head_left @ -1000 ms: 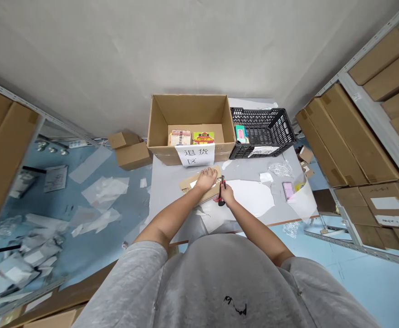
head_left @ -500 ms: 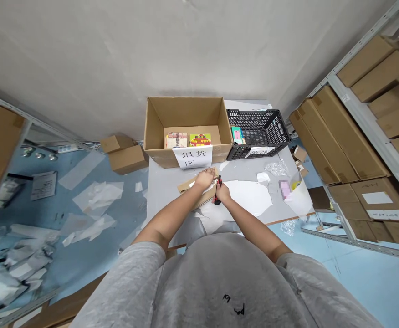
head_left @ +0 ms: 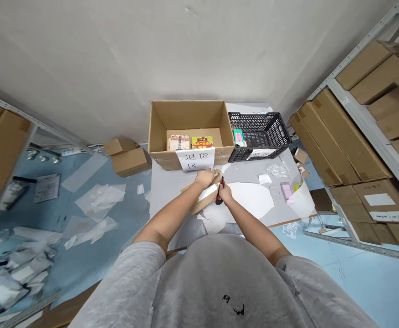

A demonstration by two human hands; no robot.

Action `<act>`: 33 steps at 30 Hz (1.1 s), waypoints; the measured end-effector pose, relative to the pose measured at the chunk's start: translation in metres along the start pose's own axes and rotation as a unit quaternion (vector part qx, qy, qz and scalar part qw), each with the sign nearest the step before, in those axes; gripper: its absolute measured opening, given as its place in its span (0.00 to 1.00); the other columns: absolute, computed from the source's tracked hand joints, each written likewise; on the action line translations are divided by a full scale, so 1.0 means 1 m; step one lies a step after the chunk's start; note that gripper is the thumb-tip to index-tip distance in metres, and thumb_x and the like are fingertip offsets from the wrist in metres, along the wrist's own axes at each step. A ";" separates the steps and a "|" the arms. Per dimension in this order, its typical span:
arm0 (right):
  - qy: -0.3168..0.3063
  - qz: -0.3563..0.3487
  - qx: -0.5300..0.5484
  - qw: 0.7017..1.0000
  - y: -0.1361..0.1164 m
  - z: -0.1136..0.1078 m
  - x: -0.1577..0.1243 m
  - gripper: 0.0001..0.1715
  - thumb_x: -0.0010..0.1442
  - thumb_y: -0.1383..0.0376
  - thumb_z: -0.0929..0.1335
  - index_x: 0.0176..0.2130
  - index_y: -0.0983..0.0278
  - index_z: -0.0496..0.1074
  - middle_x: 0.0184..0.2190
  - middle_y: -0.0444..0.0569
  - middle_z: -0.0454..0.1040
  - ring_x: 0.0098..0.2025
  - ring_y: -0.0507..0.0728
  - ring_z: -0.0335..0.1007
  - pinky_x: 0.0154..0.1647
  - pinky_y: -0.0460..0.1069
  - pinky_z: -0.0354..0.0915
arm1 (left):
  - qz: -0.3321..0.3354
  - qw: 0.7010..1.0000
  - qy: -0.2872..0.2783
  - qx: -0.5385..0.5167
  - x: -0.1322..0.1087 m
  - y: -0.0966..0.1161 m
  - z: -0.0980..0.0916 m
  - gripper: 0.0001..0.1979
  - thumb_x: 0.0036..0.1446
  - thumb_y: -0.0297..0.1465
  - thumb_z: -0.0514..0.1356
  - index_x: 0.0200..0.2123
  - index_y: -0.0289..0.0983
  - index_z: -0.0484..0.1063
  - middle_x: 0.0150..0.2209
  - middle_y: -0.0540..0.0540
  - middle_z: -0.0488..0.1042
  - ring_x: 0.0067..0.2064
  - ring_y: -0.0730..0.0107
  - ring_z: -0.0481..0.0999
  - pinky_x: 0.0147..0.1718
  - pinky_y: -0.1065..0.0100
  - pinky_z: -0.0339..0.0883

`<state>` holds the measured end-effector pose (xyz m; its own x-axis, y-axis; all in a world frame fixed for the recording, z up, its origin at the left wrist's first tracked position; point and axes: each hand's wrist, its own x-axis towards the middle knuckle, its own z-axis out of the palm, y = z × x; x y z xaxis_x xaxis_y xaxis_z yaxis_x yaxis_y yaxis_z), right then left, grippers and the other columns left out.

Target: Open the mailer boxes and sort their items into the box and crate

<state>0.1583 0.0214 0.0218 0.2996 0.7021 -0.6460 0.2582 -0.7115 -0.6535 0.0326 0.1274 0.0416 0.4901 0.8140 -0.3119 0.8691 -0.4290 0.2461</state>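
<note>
In the head view, clasping a red-and-black cutter [head_left: 219,199] in the right hand [head_left: 226,194], at the right side of a cardboard package [head_left: 201,205] on the table [head_left: 165,191], just nearer than the open box [head_left: 161,160]. Bending the left hand [head_left: 204,177] over the package's far end, whether pinching or only pressing, cannot tell. Seemingly partway along: already at the package with the cutter, with no contents visibly out and any cut too small to make out.

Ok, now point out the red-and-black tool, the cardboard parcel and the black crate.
Red-and-black tool [head_left: 221,187]: head view, on its handle.
Cardboard parcel [head_left: 202,203]: head view, on its brown side.
Black crate [head_left: 277,131]: head view, on its right inner wall.
</note>
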 end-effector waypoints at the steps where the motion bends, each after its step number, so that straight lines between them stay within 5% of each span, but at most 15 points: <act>1: -0.002 -0.004 0.005 1.000 0.002 -0.003 0.000 0.24 0.82 0.55 0.55 0.59 0.65 0.71 0.29 0.50 0.82 0.28 0.60 0.84 0.29 0.48 0.75 | 0.001 1.000 0.015 0.004 -0.004 0.001 0.004 0.26 0.78 0.48 0.50 0.61 0.36 0.75 0.58 0.30 0.76 0.55 0.47 0.80 0.49 0.57 0.72; 6: 0.077 -0.067 -0.040 0.994 0.007 -0.035 0.011 0.28 0.81 0.49 0.51 0.56 0.60 0.71 0.29 0.45 0.81 0.30 0.57 0.83 0.33 0.47 0.75 | 0.021 0.993 0.114 -0.009 -0.028 0.005 0.040 0.32 0.75 0.52 0.54 0.68 0.34 0.68 0.63 0.26 0.72 0.63 0.41 0.73 0.61 0.51 0.66; 10: 0.103 -0.120 -0.150 0.976 -0.007 -0.056 0.038 0.25 0.71 0.44 0.69 0.53 0.59 0.73 0.38 0.46 0.83 0.40 0.59 0.83 0.42 0.49 0.74 | 0.061 0.983 0.165 -0.058 -0.036 0.003 0.056 0.27 0.76 0.41 0.54 0.72 0.35 0.65 0.70 0.28 0.68 0.69 0.43 0.68 0.69 0.48 0.57; 13: 0.071 -0.139 -0.219 0.963 -0.019 -0.057 0.060 0.28 0.59 0.48 0.80 0.50 0.60 0.76 0.44 0.48 0.84 0.45 0.60 0.81 0.46 0.48 0.71 | 0.078 0.976 0.186 -0.086 -0.040 0.001 0.056 0.23 0.74 0.38 0.58 0.68 0.38 0.70 0.71 0.32 0.68 0.72 0.45 0.65 0.70 0.48 0.56; 19: 0.039 -0.122 -0.244 0.961 -0.018 -0.052 0.084 0.24 0.58 0.50 0.81 0.46 0.62 0.78 0.41 0.49 0.84 0.42 0.58 0.80 0.39 0.46 0.67 | 0.000 0.979 0.170 -0.115 -0.045 0.025 0.060 0.14 0.70 0.40 0.63 0.54 0.39 0.75 0.55 0.36 0.75 0.59 0.47 0.71 0.60 0.51 0.65; 26: 0.031 -0.113 -0.253 0.960 -0.014 -0.052 0.094 0.21 0.57 0.53 0.81 0.44 0.63 0.79 0.38 0.49 0.84 0.40 0.58 0.80 0.36 0.45 0.66 | -0.086 0.979 0.134 -0.127 -0.043 0.063 0.072 0.22 0.67 0.46 0.66 0.55 0.37 0.75 0.56 0.33 0.74 0.60 0.43 0.69 0.58 0.50 0.62; 33: 0.015 -0.117 -0.209 0.971 -0.022 -0.056 0.091 0.17 0.58 0.55 0.79 0.40 0.63 0.77 0.32 0.46 0.81 0.36 0.57 0.79 0.36 0.45 0.69 | -0.106 0.975 0.112 -0.162 -0.025 0.060 0.071 0.20 0.68 0.48 0.65 0.52 0.40 0.78 0.56 0.35 0.76 0.62 0.43 0.69 0.57 0.50 0.60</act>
<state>0.2308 0.0997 -0.0006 0.2136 0.8490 -0.4833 0.6706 -0.4872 -0.5594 0.0776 0.0537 -0.0005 0.2423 0.9519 -0.1878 0.8650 -0.1243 0.4861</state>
